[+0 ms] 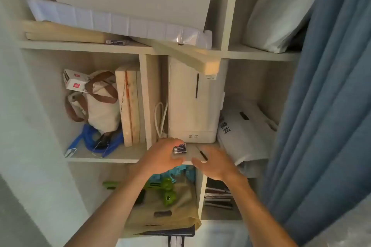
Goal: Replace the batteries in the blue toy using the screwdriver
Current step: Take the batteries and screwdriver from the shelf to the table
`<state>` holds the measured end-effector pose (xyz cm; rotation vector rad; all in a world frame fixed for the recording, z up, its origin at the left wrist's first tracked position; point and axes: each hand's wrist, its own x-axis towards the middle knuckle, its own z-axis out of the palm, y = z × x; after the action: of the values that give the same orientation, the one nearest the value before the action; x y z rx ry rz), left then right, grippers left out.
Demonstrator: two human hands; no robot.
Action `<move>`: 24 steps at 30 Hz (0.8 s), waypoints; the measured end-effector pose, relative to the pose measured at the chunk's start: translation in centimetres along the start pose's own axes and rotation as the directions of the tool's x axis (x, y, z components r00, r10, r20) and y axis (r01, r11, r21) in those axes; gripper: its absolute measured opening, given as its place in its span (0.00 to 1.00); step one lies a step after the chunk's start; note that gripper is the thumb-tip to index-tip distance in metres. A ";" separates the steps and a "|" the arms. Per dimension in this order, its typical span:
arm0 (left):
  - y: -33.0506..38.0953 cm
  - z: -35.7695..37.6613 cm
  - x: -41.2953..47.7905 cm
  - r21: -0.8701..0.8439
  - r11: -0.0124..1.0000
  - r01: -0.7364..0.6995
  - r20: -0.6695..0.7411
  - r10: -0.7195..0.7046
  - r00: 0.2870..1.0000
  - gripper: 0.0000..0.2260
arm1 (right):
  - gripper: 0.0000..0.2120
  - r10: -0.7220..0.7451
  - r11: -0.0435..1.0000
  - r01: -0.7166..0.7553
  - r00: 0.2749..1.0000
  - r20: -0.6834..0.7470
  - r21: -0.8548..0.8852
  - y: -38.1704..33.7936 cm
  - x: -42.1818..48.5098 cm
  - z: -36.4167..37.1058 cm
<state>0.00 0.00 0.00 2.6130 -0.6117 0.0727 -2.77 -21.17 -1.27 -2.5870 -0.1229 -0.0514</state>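
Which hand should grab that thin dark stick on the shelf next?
The right hand. It is open and beside the thin dark stick, while the left hand already holds the batteries.

Soft, dim indoor light; the whole frame looks slightly blurred, perhaps from motion, edges bowed.

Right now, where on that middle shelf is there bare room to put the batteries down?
Best patch: the shelf front before the white appliance, between the left hand holding the batteries and the right hand, beside a dark stick. The left bay's front strip is bare too. Crowded: the tote bag, blue cord, boards, white bag.
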 end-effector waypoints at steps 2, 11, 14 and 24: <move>-0.5 0.8 2.1 0.024 0.999 0.030 0.030 -0.031 0.999 0.23 | 0.22 0.011 0.997 -0.014 0.999 -0.039 -0.070 0.2 1.7 0.3; -2.7 3.4 7.5 0.320 0.947 0.012 0.091 -0.043 0.995 0.17 | 0.10 0.093 0.983 -0.105 0.992 -0.084 -0.150 1.7 6.2 1.7; -3.1 4.2 7.7 0.350 0.937 0.008 0.129 -0.057 0.990 0.19 | 0.06 0.113 0.979 -0.123 0.991 -0.066 -0.160 2.4 6.8 2.2; -3.8 5.9 6.5 0.309 0.948 0.077 0.096 -0.112 0.989 0.12 | 0.13 0.081 0.990 -0.082 0.997 -0.015 -0.114 2.3 6.5 1.9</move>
<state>7.23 -2.24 -5.89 2.9594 -0.5481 -0.0117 3.95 -21.63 -3.67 -2.7030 -0.0110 -0.0430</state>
